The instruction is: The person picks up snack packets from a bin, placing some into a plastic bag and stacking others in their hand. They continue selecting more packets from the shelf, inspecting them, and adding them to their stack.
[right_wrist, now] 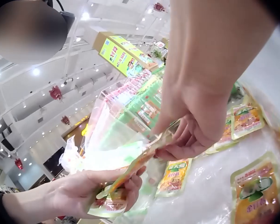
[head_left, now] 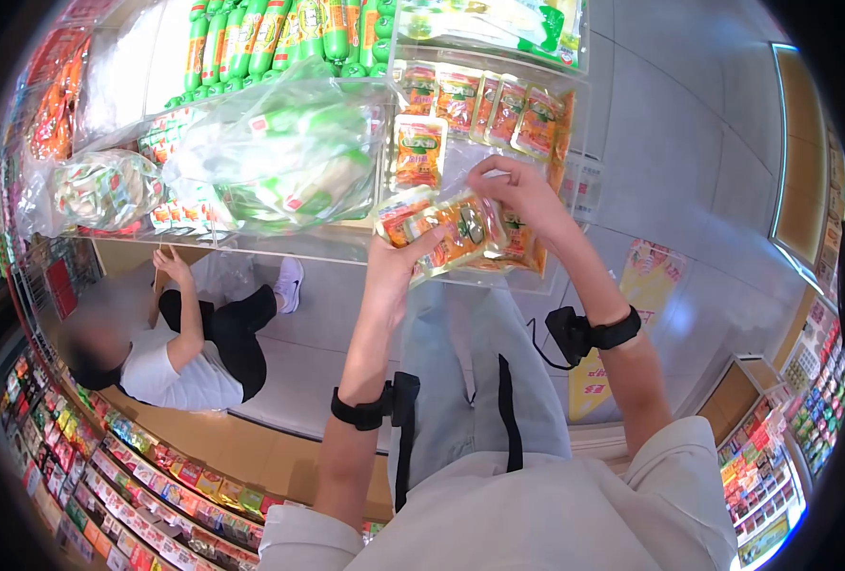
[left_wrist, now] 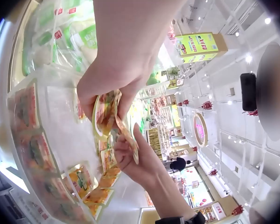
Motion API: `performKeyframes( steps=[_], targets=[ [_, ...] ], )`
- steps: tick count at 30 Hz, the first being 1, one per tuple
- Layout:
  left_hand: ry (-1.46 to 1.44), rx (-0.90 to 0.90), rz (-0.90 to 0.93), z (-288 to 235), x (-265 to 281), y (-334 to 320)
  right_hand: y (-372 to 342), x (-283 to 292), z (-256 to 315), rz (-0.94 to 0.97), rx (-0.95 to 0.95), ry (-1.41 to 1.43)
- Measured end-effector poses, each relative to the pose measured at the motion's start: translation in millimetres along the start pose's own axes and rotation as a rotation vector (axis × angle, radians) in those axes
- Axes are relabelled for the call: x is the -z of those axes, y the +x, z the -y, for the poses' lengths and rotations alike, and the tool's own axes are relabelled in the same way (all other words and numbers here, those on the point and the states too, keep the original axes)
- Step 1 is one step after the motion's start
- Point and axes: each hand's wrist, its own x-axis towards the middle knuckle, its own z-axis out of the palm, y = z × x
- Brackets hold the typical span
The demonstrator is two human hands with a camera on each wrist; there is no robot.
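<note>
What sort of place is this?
Likely a snack or grocery shop: sealed packets sorted in clear display compartments, green-wrapped sticks heaped nearby, and rows of colourful packaged goods on shelves.

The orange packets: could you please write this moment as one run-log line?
left hand: grips orange packets | right hand: pinches one packet's edge | nearby: other packets, green-and-white bagged goods

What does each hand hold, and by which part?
The left hand holds orange snack pouches by one end; the right hand pinches the opposite edge of one.
</note>
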Motion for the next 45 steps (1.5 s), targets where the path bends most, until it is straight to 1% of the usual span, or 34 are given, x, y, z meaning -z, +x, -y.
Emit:
performKeyframes(
  steps=[2, 5, 8, 11, 14, 15, 18, 21, 24, 27, 30, 31, 33, 36, 37, 40, 41, 44, 45],
  targets=[
    [-0.252, -0.049, -0.064, 9.1, -4.4, 0.9, -1.9, -5.2, -0.8, -0.096, 0.026, 0.347],
    [-0.334, -0.077, -0.095, 21.1, -12.1, 2.3, -8.0, -24.9, -16.2, -0.109, 0.096, 0.359],
    [-0.299, -0.027, -0.096, 29.1, -18.8, 1.5, -5.2, -33.5, -31.4, -0.247, 0.027, 0.456],
    [-0.368, -0.040, -0.092, 31.3, -10.9, 5.0, -1.3, -27.4, -4.6, -0.381, 0.112, 0.399],
    [-0.355, -0.061, -0.109, 25.9, -0.4, 6.6, 43.0, -4.5, -26.1, -0.488, 0.113, -0.105],
    [-0.344, -0.075, -0.122, 23.3, 1.3, 6.2, 56.3, -2.4, -34.6, -0.553, 0.164, -0.292],
    [-0.281, -0.094, -0.131, 16.2, 4.7, 6.5, 69.0, -6.4, -43.7, -0.656, 0.236, -0.734],
    [-0.283, -0.121, -0.090, 13.1, 5.2, 8.4, 69.9, -12.5, -45.3, -0.744, 0.297, -0.885],
    [-0.282, -0.188, -0.050, 11.2, 2.5, 11.7, 56.4, -17.4, -32.9, -0.794, 0.301, -0.958],
    [-0.340, -0.154, -0.053, 9.5, 1.1, 16.6, 34.3, -15.7, -19.6, -0.555, 0.189, -0.441],
    [-0.321, -0.112, 0.002, 4.1, -7.2, 21.1, 7.0, -23.8, -19.6, -0.164, 0.125, -0.022],
    [-0.205, -0.094, 0.018, 4.6, -8.0, 25.4, -3.4, -27.3, -15.3, -0.150, 0.061, -0.073],
    [0.031, -0.056, 0.045, 6.6, -7.5, 34.3, -4.8, -24.8, -30.6, -0.197, 0.062, -0.027],
    [0.036, -0.180, 0.005, 8.7, -24.6, 43.6, -3.9, -4.8, -44.6, -0.290, 0.071, 0.076],
    [0.139, -0.255, 0.002, 14.6, -25.1, 54.4, -0.7, 1.5, -46.3, -0.325, 0.076, 0.116],
    [0.879, -0.829, -0.166, 14.7, -29.3, 70.3, 10.3, 8.9, -49.2, -0.410, 0.112, 0.232],
    [1.015, -0.955, -0.158, 13.9, -30.8, 73.9, 11.6, 9.3, -48.8, -0.461, 0.072, 0.176],
    [1.225, -0.985, -0.058, 15.2, -32.5, 79.5, 20.4, 8.8, -56.9, -0.624, -0.032, -0.190],
    [1.271, -0.993, -0.068, 19.7, -31.2, 83.6, 24.6, 9.6, -62.3, -0.652, 0.006, -0.285]
  ],
)
